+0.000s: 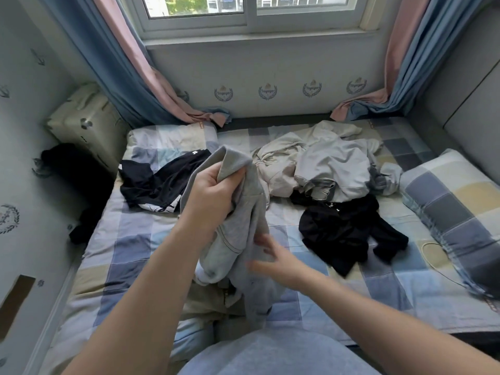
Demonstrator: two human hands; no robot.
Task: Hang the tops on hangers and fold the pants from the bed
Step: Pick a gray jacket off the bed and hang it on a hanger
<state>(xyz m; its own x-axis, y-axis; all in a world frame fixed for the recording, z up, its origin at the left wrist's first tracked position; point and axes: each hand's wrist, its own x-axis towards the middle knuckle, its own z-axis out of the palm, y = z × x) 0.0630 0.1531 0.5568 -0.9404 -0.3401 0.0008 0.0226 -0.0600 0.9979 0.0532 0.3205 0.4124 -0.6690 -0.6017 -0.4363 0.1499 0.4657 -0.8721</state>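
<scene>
A grey garment (243, 220) hangs above the checked bed (130, 250), bunched at its top in my left hand (213, 193), which grips it. My right hand (273, 262) is lower, blurred, fingers spread against the cloth's right side. A black garment with white print (159, 182) lies at the left of the bed. A heap of cream and pale grey tops (324, 161) lies at the back middle. Another black garment (346, 231) lies crumpled to the right of my hands. A beige piece (208, 299) lies under the hanging cloth.
A checked pillow (454, 201) sits at the right edge, another (167, 139) at the back left. A pale suitcase (84, 123) and a dark item (70, 171) stand left of the bed. Blue and pink curtains (140, 77) hang by the window. A thin cord (430, 253) lies near the right pillow.
</scene>
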